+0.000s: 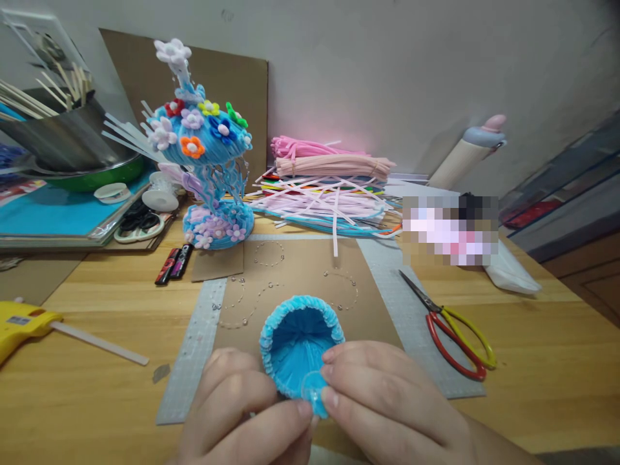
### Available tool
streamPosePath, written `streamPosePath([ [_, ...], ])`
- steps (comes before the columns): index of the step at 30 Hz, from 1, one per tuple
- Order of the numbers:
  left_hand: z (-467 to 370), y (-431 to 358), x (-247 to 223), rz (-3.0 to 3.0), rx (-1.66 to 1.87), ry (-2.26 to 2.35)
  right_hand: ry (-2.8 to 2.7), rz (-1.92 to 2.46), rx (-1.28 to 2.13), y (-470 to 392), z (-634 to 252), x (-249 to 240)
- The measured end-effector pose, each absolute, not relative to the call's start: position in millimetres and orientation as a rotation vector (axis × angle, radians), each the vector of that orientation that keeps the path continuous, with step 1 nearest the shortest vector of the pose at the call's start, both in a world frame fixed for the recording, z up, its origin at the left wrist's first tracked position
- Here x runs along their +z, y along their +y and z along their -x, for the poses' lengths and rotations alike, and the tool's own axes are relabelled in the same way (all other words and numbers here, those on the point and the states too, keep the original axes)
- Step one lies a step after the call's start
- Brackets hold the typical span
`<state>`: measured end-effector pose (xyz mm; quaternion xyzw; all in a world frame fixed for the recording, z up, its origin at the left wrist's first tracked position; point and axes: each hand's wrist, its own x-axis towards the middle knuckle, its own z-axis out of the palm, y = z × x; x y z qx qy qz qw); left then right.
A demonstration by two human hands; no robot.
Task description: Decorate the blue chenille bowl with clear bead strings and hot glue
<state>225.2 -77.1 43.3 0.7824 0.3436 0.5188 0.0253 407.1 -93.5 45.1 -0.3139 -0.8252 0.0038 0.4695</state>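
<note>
A hollow blue bowl-shaped piece with a fuzzy pipe-cleaner rim (303, 303) faces me with its opening. My left hand (242, 407) is closed on its lower left edge, the thumb at the rim. At the lower right rim my right hand (392, 394) pinches a small clear round piece (312, 385) that overlaps the bowl's edge. Whether the clear piece is fixed to the rim, I cannot tell. Beneath lies a brown cardboard sheet (300, 265) with several thin beaded strands (237, 321) on it, over a grey cutting mat (186, 381).
Red-and-yellow-handled scissors (455, 329) lie to the right, a yellow glue gun (24, 326) to the left. Behind stand a flower-covered blue pipe-cleaner craft (213, 142), bundled pipe cleaners (324, 187), a tilted bottle (465, 152) and a metal pot of sticks (62, 135).
</note>
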Motion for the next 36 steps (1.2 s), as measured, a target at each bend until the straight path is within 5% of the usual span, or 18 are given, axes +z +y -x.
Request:
streamPosePath([
  [36, -228.9, -73.4, 29.6, -2.319, 1.581, 0.834, -1.892, 0.699, 0.033, -88.6, -403.9, 37.0],
])
